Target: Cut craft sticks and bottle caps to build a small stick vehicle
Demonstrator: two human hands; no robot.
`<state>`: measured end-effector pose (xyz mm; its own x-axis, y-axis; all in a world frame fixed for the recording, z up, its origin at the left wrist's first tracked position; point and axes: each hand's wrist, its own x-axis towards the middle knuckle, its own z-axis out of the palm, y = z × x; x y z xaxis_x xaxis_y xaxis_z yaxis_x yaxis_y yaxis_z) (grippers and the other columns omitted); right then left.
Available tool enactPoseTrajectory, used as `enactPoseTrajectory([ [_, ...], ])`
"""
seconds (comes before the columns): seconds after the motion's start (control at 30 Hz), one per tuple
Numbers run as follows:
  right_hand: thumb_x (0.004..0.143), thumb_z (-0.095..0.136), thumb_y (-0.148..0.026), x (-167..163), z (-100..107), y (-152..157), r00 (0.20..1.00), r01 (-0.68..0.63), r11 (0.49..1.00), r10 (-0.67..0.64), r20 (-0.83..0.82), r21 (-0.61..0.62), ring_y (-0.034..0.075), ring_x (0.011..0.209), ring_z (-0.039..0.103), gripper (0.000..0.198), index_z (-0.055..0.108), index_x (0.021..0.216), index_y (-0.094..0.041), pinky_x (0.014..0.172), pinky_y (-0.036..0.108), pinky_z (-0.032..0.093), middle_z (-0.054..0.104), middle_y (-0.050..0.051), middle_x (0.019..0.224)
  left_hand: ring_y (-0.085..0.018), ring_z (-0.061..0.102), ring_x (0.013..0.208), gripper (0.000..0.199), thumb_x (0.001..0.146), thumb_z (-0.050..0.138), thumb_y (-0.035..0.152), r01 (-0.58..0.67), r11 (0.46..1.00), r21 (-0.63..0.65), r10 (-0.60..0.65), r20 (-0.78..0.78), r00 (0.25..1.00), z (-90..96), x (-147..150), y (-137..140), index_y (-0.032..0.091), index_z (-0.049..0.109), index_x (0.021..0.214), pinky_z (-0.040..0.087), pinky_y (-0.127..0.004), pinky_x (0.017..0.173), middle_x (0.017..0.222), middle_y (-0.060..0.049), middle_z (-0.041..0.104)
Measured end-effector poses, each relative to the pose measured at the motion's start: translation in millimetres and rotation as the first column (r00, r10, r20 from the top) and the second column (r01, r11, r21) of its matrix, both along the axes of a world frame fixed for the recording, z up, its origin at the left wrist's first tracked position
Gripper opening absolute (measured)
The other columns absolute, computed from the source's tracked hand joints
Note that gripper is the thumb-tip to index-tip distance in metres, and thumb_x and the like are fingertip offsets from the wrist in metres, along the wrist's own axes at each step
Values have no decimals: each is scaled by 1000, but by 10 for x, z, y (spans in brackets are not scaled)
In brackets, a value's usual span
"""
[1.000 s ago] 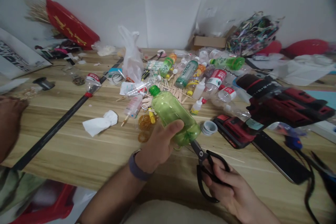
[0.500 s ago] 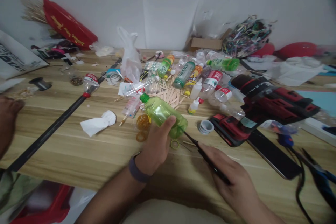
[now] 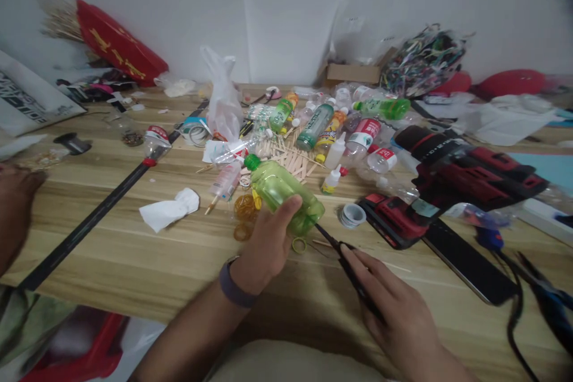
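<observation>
My left hand (image 3: 266,245), with a dark band on its wrist, is wrapped around a clear green plastic bottle (image 3: 280,187). The bottle lies tilted, its green cap pointing away to the left and its base toward my right hand (image 3: 396,304). That hand is closed on a slim black tool with a narrow dark blade (image 3: 358,277); its exact kind is unclear. The tip meets the bottle near its base, though I cannot tell whether it goes through the plastic. Beneath lie amber rubber bands (image 3: 244,230) and a small yellow-green ring (image 3: 299,245).
Right of the bottle stand a grey tape roll (image 3: 352,215) and a red-black power drill (image 3: 430,191), beside a phone (image 3: 470,262). Behind are wooden sticks (image 3: 290,158) and several bottles. A black strip (image 3: 89,224) crosses the left; another person's hand (image 3: 18,203) rests there.
My right hand and the black tool have shifted slightly down, with the tip still at the bottle's base. The left hand keeps its hold; the whole view has drifted a little.
</observation>
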<state>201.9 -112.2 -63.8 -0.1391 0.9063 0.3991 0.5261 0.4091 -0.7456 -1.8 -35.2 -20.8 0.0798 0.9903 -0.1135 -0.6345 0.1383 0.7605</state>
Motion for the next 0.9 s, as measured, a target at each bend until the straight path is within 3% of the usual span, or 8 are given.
enactPoseTrajectory([
  [0.13, 89, 49, -7, 70, -26, 79, 966, 17, 970, -79, 248, 244, 25, 105, 70, 49, 72, 124, -32, 78, 30, 58, 71, 8, 119, -19, 66, 101, 26, 79, 80, 32, -77, 997, 11, 78, -35, 996, -61, 17, -38, 23, 67, 99, 51, -32, 95, 104, -2, 70],
  [0.23, 92, 59, -17, 1, 84, 117, 979, -129, 989, 115, -171, -74, 19, 89, 70, 31, 75, 118, -26, 71, 22, 56, 73, 7, 109, -19, 67, 95, 31, 76, 83, 35, -57, 998, 11, 57, -17, 998, -32, -17, -43, 23, 67, 100, 54, -34, 90, 101, -2, 71],
  [0.3, 93, 69, -32, -70, 164, 122, 785, -401, 826, 87, -613, -397, 8, 55, 57, 16, 76, 102, -20, 48, 13, 44, 73, 6, 90, -19, 68, 89, 37, 71, 86, 39, 22, 999, 26, -23, 15, 1000, 20, -56, -44, 22, 67, 98, 56, -35, 87, 96, -1, 71],
  [0.37, 84, 78, -48, -135, 201, 116, 552, -654, 583, -69, -831, -483, 0, 38, 29, 34, 68, 82, -15, 35, 11, 23, 66, 3, 72, -20, 69, 87, 41, 68, 88, 43, 163, 986, 44, -164, 38, 986, 81, -96, -51, 19, 68, 94, 57, -36, 84, 94, -3, 71],
  [0.5, 74, 83, -58, -244, 141, 63, 396, -801, 440, -118, -911, -405, -4, 34, 11, 54, 49, 70, -16, 33, 11, 13, 53, -4, 59, -25, 69, 91, 45, 67, 87, 51, 326, 942, 76, -327, -3, 945, 167, -149, -73, 17, 71, 93, 57, -36, 80, 97, -8, 72],
  [0.67, 75, 80, -63, -371, -12, -46, 279, -866, 382, -165, -946, -322, -2, 31, 12, 57, 43, 71, -20, 32, 13, 19, 41, -10, 50, -28, 69, 95, 50, 63, 88, 54, 436, 891, 128, -437, -25, 899, 237, -172, 25, 18, 73, 95, 55, -31, 75, 95, -9, 73],
  [0.8, 79, 73, -70, -424, -217, -110, 280, -878, 362, -143, -949, -314, 0, 30, 7, 55, 52, 76, -19, 30, 14, 15, 29, -15, 46, -32, 71, 92, 54, 54, 91, 53, 552, 820, 150, -555, -28, 831, 241, -161, 196, 16, 73, 89, 55, -35, 72, 90, -10, 73],
  [0.9, 92, 59, -67, -475, -406, -175, 320, -857, 399, -82, -944, -325, 2, 31, 21, 54, 55, 74, -17, 32, 16, 26, 36, -13, 47, -34, 71, 93, 63, 50, 90, 61, 600, 782, 170, -606, -17, 795, 147, -122, 265, 18, 74, 93, 56, -38, 71, 94, -12, 73],
])
